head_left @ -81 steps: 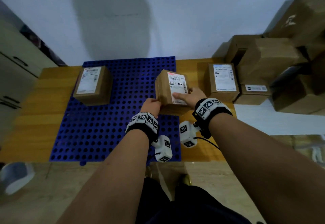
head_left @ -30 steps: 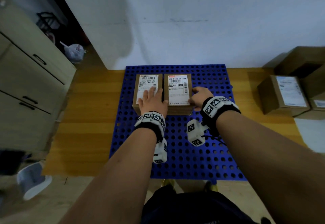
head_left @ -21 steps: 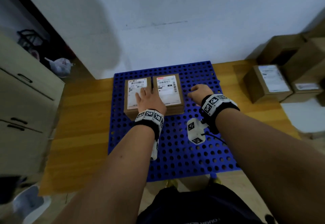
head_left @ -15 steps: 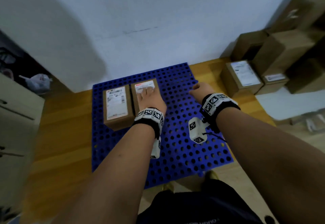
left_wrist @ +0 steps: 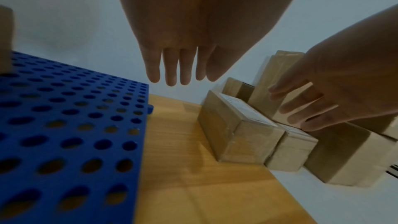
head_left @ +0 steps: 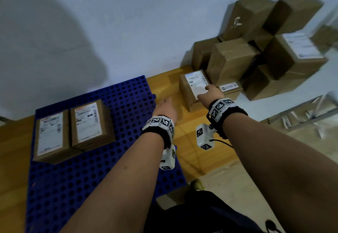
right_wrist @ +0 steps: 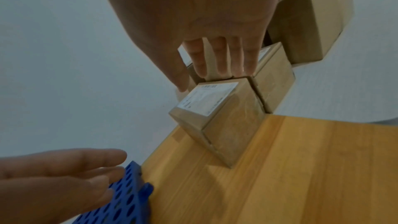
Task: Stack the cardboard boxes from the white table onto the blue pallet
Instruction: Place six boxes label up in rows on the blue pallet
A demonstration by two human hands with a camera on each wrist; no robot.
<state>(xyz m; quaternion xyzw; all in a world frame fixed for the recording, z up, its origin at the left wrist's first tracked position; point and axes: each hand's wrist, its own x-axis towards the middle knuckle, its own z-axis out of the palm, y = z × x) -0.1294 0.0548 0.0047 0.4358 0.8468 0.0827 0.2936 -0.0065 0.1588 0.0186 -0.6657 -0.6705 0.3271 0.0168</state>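
Two labelled cardboard boxes [head_left: 86, 123] lie side by side on the blue pallet [head_left: 91, 177], at its far left. Another labelled box [head_left: 193, 90] sits on the wooden top just right of the pallet. My right hand [head_left: 210, 92] reaches over this box with fingers [right_wrist: 219, 60] straight and slightly spread; whether it touches I cannot tell. My left hand [head_left: 165, 107] hovers open and empty above the wood between pallet and box, fingers [left_wrist: 172, 67] straight. The left wrist view shows the same box [left_wrist: 237, 125] below both hands.
A jumbled pile of brown boxes [head_left: 256, 49] leans on the wall at the right, on and beside the white table [head_left: 261, 110]. A small flat box [head_left: 230, 89] touches the labelled one. Bare wood [head_left: 192, 150] lies near me; the pallet's near half holds nothing.
Both hands left the two boxes on the pallet and swung right. The right hand now reaches over the labelled box on the wood; the left follows, empty.
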